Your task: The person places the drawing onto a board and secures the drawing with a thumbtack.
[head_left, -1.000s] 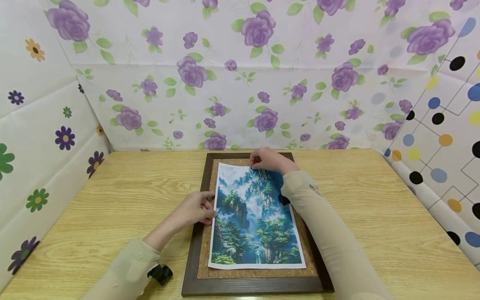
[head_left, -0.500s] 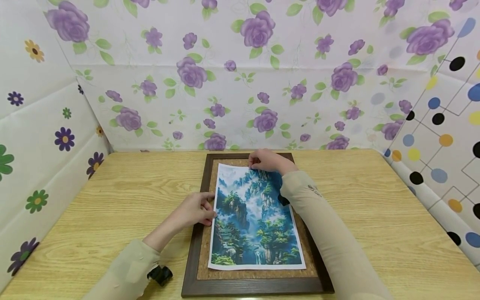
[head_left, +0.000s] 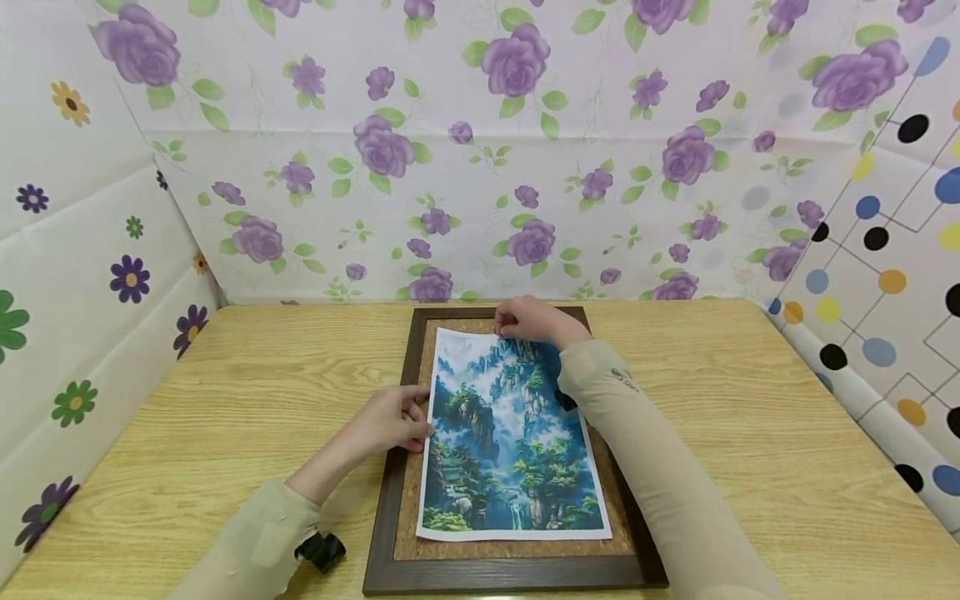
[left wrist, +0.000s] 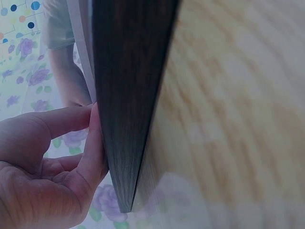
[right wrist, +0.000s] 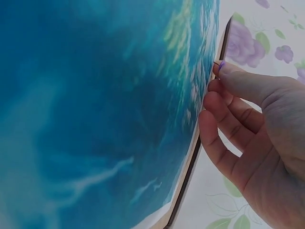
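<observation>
A landscape print [head_left: 517, 442] of blue mountains and waterfalls lies on the cork board [head_left: 517, 547], inside its dark wooden frame [head_left: 517, 572]. My left hand [head_left: 393, 419] holds the print's left edge, its fingertips and thumb tip right at the paper. In the left wrist view that hand sits against the dark side of the frame. At the print's top edge my right hand [head_left: 534, 318] pinches a purple push pin [right wrist: 220, 66]. The pin's metal point shows in the right wrist view, close to the paper. The print's upper right corner is hidden by my right hand and sleeve.
The framed board lies flat on a wood-grain table [head_left: 262, 400]. Behind stands a wall covering with purple roses [head_left: 385, 150]. Patterned coverings, flowered on the left [head_left: 82, 275] and dotted on the right [head_left: 892, 275], flank the table.
My right hand has shifted very slightly left along the print's top edge. The left hand, the print and the frame show no visible movement.
</observation>
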`<state>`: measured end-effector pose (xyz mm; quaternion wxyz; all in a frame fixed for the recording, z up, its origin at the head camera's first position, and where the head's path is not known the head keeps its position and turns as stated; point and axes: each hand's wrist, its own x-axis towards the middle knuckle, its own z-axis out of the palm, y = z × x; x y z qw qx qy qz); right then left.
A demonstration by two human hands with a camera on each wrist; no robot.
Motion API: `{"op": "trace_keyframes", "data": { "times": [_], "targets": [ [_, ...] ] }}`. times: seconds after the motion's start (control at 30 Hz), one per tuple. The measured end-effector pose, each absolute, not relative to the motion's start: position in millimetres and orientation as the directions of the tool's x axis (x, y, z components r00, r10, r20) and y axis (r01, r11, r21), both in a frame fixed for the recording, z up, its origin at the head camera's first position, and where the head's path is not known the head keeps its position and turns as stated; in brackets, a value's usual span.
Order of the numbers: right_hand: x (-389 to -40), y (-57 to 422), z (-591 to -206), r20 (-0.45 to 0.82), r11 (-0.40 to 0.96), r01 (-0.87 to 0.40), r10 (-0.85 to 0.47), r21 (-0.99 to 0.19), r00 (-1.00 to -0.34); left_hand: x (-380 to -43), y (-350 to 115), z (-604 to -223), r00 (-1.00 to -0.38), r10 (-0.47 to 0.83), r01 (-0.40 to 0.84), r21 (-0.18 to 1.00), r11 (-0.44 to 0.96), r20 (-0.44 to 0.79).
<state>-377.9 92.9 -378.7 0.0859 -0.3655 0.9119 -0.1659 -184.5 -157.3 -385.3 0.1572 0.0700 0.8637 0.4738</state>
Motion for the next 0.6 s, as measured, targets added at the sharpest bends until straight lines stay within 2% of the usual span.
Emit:
{"op": "trace_keyframes", "data": {
  "times": [0.6],
  "targets": [
    [-378.1,81.3,-363.9,-0.089,0.682,-0.688,-0.723,-0.25,-0.685,-184.6,-157.1,-386.6,-0.943,0.262,-0.033,0.841,0.539,-0.205]
  ]
}}
